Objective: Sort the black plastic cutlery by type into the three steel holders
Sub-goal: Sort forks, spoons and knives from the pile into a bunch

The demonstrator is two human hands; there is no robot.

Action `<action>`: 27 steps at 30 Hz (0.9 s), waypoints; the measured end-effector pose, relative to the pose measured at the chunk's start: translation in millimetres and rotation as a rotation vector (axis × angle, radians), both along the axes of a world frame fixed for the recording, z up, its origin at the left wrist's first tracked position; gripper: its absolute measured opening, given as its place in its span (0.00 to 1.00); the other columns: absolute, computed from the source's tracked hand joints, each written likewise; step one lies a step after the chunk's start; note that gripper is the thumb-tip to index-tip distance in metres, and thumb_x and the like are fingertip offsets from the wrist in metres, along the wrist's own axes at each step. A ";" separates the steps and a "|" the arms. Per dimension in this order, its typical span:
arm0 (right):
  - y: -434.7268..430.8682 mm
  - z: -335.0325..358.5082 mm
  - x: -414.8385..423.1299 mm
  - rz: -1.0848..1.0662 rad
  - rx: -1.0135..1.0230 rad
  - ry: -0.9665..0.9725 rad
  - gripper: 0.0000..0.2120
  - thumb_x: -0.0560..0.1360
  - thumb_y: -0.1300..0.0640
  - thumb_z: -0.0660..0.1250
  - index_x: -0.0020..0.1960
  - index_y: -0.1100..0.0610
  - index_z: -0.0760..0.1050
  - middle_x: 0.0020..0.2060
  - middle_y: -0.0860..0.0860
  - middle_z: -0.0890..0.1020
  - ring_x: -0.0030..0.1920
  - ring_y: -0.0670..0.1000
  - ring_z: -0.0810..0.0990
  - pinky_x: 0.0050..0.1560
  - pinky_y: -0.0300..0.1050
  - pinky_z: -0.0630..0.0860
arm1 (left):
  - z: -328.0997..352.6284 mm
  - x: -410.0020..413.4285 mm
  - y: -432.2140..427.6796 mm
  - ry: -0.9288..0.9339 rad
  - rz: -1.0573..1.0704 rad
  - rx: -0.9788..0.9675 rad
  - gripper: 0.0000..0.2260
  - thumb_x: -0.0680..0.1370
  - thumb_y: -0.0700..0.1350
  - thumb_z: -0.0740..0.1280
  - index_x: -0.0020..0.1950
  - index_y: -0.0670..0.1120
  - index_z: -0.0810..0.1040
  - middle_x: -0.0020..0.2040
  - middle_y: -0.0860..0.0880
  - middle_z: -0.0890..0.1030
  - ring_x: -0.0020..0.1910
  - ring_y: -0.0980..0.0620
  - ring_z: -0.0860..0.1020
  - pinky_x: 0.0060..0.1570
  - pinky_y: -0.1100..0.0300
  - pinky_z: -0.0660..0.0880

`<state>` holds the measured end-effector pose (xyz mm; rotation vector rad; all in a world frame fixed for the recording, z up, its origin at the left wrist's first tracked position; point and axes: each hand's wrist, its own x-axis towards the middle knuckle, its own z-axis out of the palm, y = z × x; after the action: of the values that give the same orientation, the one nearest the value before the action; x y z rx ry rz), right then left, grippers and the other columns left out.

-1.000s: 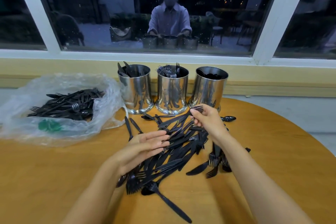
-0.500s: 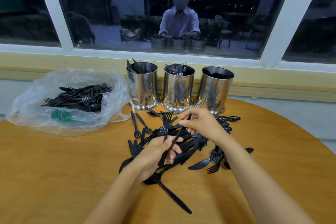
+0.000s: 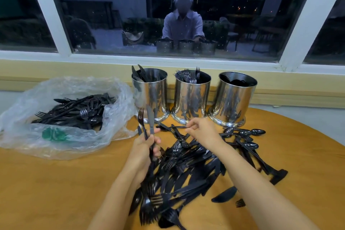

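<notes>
Black cutlery pile (image 3: 186, 170), half sorted, on the wooden table (image 3: 56, 183).
Far left, a clear plastic bag (image 3: 61, 87) keeps more unsorted pieces. My left hand (image 3: 143, 147) grips a fork (image 3: 141, 117) and a knife (image 3: 150, 119) upright, fingers curled round both, probably to read their types. Behind stand the knife holder (image 3: 151, 95) and fork holder (image 3: 191, 97). My right hand (image 3: 203, 130) pinches one thin handle (image 3: 179, 127) between thumb and fingertips above that cutlery pile; the spoon holder (image 3: 233, 99) waits rightmost.
</notes>
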<state>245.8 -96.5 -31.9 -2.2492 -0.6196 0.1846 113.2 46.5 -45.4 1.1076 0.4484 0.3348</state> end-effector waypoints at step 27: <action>-37.4 14.2 -46.3 -0.177 0.805 0.713 0.05 0.77 0.64 0.67 0.44 0.61 0.72 0.41 0.57 0.81 0.37 0.50 0.84 0.36 0.37 0.80 | -8.2 -9.5 -33.1 -0.031 0.005 -0.235 0.09 0.84 0.43 0.59 0.60 0.40 0.73 0.36 0.47 0.73 0.26 0.56 0.67 0.25 0.65 0.66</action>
<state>199.5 -133.9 -17.8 -1.3133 -0.0641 0.5138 103.6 13.4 -53.6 0.8712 0.4505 0.2952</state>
